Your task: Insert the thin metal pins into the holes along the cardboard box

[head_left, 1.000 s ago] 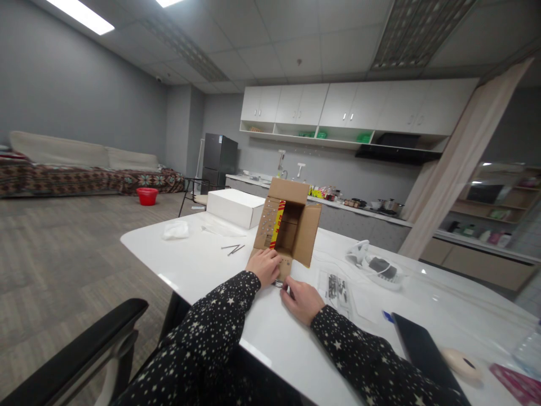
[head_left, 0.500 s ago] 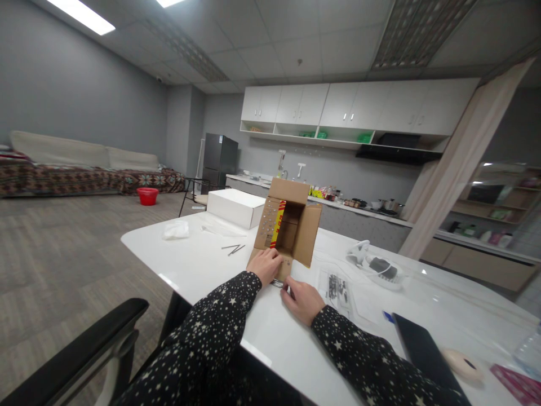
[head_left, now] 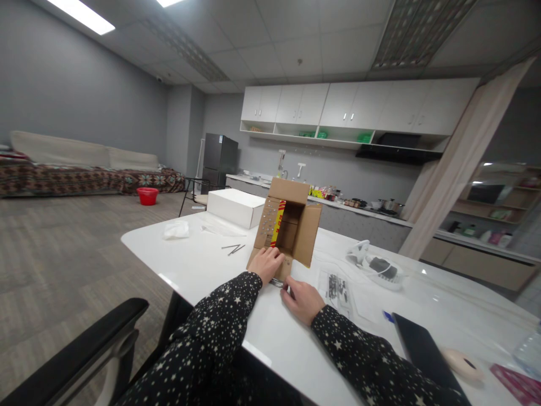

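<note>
An upright cardboard box [head_left: 299,239] stands with its flaps spread and its opening facing me. Across its lower front flap lies my left hand [head_left: 266,264], fingers bent slightly apart and pressing on the cardboard. Thin shiny metal pieces [head_left: 276,282] lie at that flap's near edge, between my two hands. At their right end is my right hand [head_left: 302,299], its fingers curled together with the thumb. What those fingertips hold, if anything, is hidden. More thin metal rods [head_left: 235,249] lie on the table to the left.
A white box [head_left: 234,207] and crumpled white plastic [head_left: 176,230] sit at the table's far left. On the right are a clear bag of dark small parts [head_left: 337,288], a white corded device [head_left: 382,270], a black tablet-like slab [head_left: 425,352] and a beige rounded object [head_left: 462,363].
My left hand's fingers have shifted very slightly on the flap. The right hand and the cardboard box look unmoved.
</note>
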`<state>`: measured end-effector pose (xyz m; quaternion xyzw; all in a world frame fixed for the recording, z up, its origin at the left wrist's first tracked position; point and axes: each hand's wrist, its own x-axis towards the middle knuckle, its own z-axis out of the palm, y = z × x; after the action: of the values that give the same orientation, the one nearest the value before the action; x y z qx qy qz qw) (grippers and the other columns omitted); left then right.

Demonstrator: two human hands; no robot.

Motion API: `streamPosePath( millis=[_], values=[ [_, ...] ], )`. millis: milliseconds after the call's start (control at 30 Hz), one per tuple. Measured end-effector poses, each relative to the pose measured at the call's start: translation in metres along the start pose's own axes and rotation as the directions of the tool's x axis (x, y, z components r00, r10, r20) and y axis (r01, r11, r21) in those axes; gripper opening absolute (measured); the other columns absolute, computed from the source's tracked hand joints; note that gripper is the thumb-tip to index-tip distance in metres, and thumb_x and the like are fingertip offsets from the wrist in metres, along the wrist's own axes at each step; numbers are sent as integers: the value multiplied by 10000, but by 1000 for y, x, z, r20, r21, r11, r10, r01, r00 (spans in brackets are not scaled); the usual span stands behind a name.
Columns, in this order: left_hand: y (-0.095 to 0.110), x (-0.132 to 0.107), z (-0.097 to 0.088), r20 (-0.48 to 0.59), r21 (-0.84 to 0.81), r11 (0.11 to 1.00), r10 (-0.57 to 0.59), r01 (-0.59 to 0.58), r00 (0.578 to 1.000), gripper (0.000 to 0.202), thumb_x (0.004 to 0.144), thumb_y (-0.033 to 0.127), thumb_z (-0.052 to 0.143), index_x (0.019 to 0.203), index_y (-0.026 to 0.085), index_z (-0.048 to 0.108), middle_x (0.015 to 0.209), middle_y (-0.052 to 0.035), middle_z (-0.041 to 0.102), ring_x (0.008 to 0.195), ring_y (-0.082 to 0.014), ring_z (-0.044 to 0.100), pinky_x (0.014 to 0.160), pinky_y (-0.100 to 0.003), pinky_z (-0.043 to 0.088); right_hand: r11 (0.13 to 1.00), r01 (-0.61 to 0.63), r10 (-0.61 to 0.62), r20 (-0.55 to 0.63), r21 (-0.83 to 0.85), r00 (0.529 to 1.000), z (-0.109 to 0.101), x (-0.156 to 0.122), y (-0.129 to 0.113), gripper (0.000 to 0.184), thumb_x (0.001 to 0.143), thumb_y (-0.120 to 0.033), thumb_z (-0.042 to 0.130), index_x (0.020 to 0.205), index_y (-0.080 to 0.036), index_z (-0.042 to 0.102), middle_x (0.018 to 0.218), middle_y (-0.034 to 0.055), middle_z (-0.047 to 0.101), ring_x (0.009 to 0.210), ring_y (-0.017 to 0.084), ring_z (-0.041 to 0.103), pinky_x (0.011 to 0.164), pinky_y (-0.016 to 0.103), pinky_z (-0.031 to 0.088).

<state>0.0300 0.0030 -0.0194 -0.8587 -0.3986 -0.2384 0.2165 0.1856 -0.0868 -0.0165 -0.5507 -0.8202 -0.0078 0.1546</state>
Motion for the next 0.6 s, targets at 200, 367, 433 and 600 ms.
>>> streamPosePath(
  millis=[200, 367, 433, 600],
  values=[
    [2, -1, -3, 5, 2, 1000, -8, 8, 1000, 235, 889, 99, 374, 997, 189, 563, 977, -89, 561, 924, -209, 510, 805, -357, 373, 1000, -4, 4, -8, -5, 1000, 3, 1, 2, 127, 881, -273, 442, 910, -206, 546, 701, -4, 619, 633, 127, 538, 586, 223, 271],
    [1, 0, -1, -29, 28, 999, -17, 17, 999, 209, 902, 133, 374, 983, 187, 559, 971, -83, 562, 906, -205, 519, 807, -353, 379, 1000, 2, -2, -8, -9, 1000, 3, 1, 3, 119, 878, -268, 446, 908, -210, 546, 712, -4, 622, 637, 125, 536, 588, 223, 269],
    [1, 1, 0, -41, 42, 999, -20, 21, 999, 193, 900, 140, 385, 971, 184, 559, 956, -79, 562, 897, -205, 523, 801, -350, 382, 1000, 6, -6, -14, -4, 1000, 4, 1, 3, 122, 880, -270, 442, 907, -209, 544, 713, -3, 622, 637, 126, 536, 589, 224, 269],
    [1, 1, 1, -80, 0, 1000, -30, 30, 996, 202, 880, 118, 404, 996, 187, 555, 969, -76, 555, 894, -192, 531, 806, -340, 380, 1000, 4, -4, -8, -3, 1000, 4, 1, 4, 136, 884, -274, 434, 924, -201, 542, 716, 0, 622, 640, 127, 538, 588, 227, 266]
  ],
)
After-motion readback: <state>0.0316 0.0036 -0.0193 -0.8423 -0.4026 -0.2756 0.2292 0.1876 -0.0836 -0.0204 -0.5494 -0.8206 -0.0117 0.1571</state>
